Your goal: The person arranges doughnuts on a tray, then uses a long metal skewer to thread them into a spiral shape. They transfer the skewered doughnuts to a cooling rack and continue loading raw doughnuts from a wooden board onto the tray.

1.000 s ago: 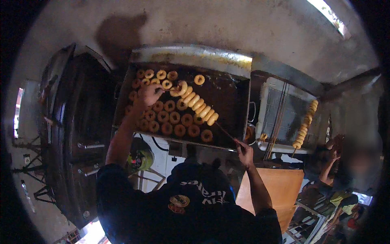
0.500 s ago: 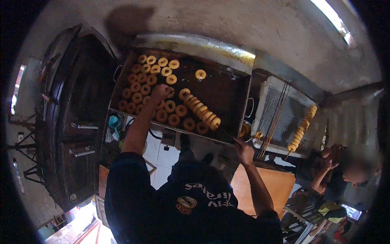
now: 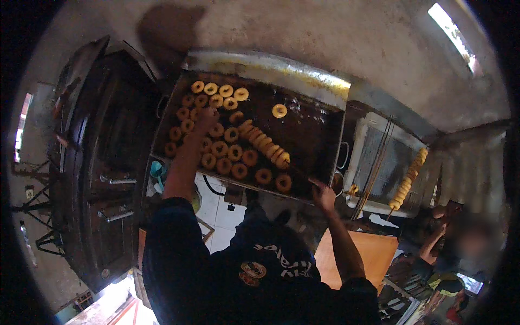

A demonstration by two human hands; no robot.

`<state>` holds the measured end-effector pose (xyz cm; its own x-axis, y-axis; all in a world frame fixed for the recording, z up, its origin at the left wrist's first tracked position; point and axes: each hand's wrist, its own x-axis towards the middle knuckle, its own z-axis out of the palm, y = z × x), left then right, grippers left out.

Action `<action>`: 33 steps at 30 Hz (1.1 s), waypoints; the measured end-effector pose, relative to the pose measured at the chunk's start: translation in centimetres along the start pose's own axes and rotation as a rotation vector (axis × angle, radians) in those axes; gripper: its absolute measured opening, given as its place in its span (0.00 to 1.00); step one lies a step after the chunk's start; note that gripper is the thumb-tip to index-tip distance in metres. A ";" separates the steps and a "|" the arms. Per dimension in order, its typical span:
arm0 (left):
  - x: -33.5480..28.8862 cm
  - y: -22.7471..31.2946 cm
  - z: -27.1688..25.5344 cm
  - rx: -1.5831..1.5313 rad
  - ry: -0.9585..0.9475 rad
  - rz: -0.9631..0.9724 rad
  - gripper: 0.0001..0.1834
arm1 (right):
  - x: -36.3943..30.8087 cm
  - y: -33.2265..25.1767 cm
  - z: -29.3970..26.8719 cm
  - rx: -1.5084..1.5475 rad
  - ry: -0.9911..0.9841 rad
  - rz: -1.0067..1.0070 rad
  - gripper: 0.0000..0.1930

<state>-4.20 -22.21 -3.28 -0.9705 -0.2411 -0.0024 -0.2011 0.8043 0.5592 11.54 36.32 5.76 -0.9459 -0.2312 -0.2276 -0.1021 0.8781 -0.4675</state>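
Note:
Golden ring doughnuts point(image 3: 219, 148) lie in loose rows across a large dark rectangular tray or pan point(image 3: 319, 132). My left hand point(image 3: 207, 118) is down among the rows on the left side. Its fingers are too dim to make out, so whether they hold a ring is unclear. With my right hand point(image 3: 325, 196), at the near right edge, I grip the lower end of a thin stick point(image 3: 301, 174). A row of doughnuts point(image 3: 264, 143) is threaded on that stick, which slants away to the left over the pan. One doughnut point(image 3: 279, 111) lies apart farther back.
Right of the pan stands a pale-rimmed rack point(image 3: 360, 146) with bare sticks point(image 3: 376, 168) and a full skewer of doughnuts point(image 3: 409, 179). A brown board point(image 3: 374, 254) lies below it. Dark cabinets point(image 3: 114, 151) are on the left. Another person point(image 3: 433, 246) is at the far right.
My left hand has moved left, away from the tip of the skewer, to the rows. The skewer has shifted left and away over the pan. The whole view has shifted slightly.

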 end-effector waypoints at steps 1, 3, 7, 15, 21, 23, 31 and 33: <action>0.9 0.1 -1.0 -0.008 -0.083 0.021 0.16 | 0.9 0.6 1.1 0.060 0.048 -0.056 0.19; 2.2 1.0 -2.1 -0.033 -0.113 0.205 0.15 | 2.2 1.1 2.7 0.175 0.148 -0.174 0.19; 1.2 -2.5 -3.0 -0.063 0.056 0.464 0.16 | 3.9 -4.8 2.7 0.209 -0.015 -0.034 0.20; 5.0 -1.2 0.6 0.250 -0.001 0.043 0.18 | 2.1 -4.5 0.7 0.043 0.069 0.000 0.17; 5.8 -6.0 -8.7 0.087 0.002 0.313 0.17 | 4.7 -3.4 3.8 0.399 0.213 -0.275 0.16; 2.9 -2.7 -11.9 -0.080 -0.012 0.298 0.15 | 3.3 -1.8 3.2 0.469 0.195 -0.245 0.15; -10.5 6.0 -11.7 0.284 -0.064 0.050 0.16 | 1.0 -0.6 2.8 0.371 0.101 -0.114 0.11; -12.5 7.5 -8.1 0.276 0.077 0.408 0.15 | -0.1 1.1 1.9 0.149 0.128 -0.002 0.12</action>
<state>7.55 -17.59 7.67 -0.9670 0.0923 0.2375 0.1551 0.9527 0.2613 12.08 36.55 3.62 -0.9782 -0.1696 -0.1203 -0.0667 0.8039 -0.5910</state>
